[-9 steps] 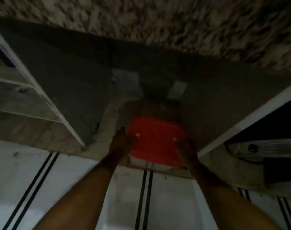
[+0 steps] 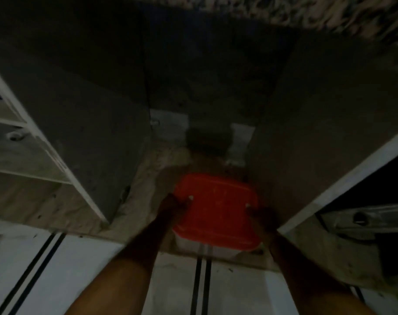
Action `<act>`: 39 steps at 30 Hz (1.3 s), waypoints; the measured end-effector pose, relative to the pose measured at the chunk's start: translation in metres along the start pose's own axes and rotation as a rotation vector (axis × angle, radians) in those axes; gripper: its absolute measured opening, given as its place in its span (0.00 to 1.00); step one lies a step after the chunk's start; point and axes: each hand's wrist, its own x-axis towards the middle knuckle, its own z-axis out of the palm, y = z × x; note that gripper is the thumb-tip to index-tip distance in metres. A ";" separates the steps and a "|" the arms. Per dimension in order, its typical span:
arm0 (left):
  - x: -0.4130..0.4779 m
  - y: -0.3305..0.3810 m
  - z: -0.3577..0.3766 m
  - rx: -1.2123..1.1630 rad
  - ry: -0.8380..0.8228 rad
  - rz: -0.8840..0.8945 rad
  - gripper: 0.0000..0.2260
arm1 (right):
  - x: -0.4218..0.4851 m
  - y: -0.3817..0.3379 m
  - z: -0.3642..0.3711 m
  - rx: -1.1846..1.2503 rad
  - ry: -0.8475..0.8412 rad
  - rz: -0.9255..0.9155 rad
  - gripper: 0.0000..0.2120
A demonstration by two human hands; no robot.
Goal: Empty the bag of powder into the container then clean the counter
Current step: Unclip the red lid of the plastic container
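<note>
A square container with a red lid and a pale body sits at the mouth of a dark open cabinet, low down by the floor. My left hand grips its left side with the thumb on the lid. On the opposite side my right hand holds the container, thumb also on the lid. No bag of powder is in view. The scene is dim and blurred.
An open cabinet door stands to the left and another door to the right of the opening. White shelves lie far left. A speckled counter edge runs along the top. White floor tiles with black stripes lie below.
The view has shifted, so the counter edge sits higher in frame. The container with both hands on it lies slightly nearer the cabinet's front edge.
</note>
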 end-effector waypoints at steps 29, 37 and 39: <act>-0.527 0.388 -0.307 0.168 0.287 -0.057 0.28 | -0.461 -0.357 -0.443 0.064 0.047 -0.080 0.26; -0.520 0.531 -0.370 0.180 0.289 0.197 0.29 | -0.439 -0.455 -0.532 0.149 0.158 -0.216 0.29; -0.500 0.558 -0.367 0.175 0.290 0.222 0.27 | -0.415 -0.468 -0.543 0.175 0.169 -0.225 0.29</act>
